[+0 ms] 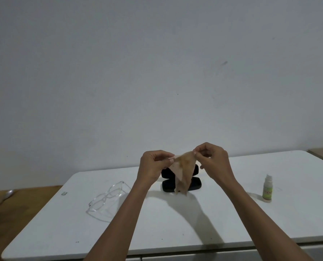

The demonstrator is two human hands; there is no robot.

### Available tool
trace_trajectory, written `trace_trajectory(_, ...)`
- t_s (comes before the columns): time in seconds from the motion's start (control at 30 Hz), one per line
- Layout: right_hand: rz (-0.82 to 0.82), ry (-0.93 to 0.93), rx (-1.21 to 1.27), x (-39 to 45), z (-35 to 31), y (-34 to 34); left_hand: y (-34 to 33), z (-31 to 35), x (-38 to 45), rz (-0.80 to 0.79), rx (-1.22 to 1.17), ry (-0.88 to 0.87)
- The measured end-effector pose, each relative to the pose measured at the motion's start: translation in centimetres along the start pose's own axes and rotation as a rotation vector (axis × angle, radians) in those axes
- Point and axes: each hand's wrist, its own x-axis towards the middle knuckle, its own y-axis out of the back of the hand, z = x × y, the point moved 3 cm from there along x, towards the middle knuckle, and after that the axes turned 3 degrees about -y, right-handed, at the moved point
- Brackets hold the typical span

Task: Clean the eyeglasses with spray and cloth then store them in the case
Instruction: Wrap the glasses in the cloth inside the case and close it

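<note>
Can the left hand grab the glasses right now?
Probably not right away: the left hand is pinching one corner of the cloth. The eyeglasses lie on the table just left of that arm, with nothing between, so after letting go it likely could.

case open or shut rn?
Open. The black case lies on the white table with its lid raised behind the base, partly hidden by the cloth both hands hold up in front.
</note>
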Motion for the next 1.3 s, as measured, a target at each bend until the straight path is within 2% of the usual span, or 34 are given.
trace_trajectory(0.2, 0.012, 0.010, -0.056, 0.7, 1.5, 0.4, 1.4, -0.9, 0.2, 0.101, 0.223, -0.048)
trace_trajectory(0.63, -0.035, -0.031, -0.072, 2.0, 2.6, 0.0, 2.5, -2.1, 0.9, 0.137, 0.219, -0.017)
trace_trajectory(0.73, -0.142, -0.072, -0.089, 1.5, 3.0, 0.5, 2.7, -2.6, 0.3, 0.051, 0.232, 0.003)
trace_trajectory(0.9, -0.511, -0.210, -0.212, -0.7, 5.3, 1.0, 2.4, -4.9, -2.4, -0.269, 0.309, 0.115)
trace_trajectory(1.03, -0.770, -0.349, -0.403, -3.0, 7.4, 1.0, 1.5, -7.0, -5.5, -0.486, 0.370, 0.230)
trace_trajectory(1.13, -0.866, -0.424, -0.512, -4.2, 8.2, 0.9, 1.0, -7.4, -7.3, -0.593, 0.417, 0.269)
trace_trajectory(1.3, -0.917, -0.429, -0.586, -5.5, 7.9, 1.1, 0.5, -6.8, -8.9, -0.669, 0.485, 0.295)
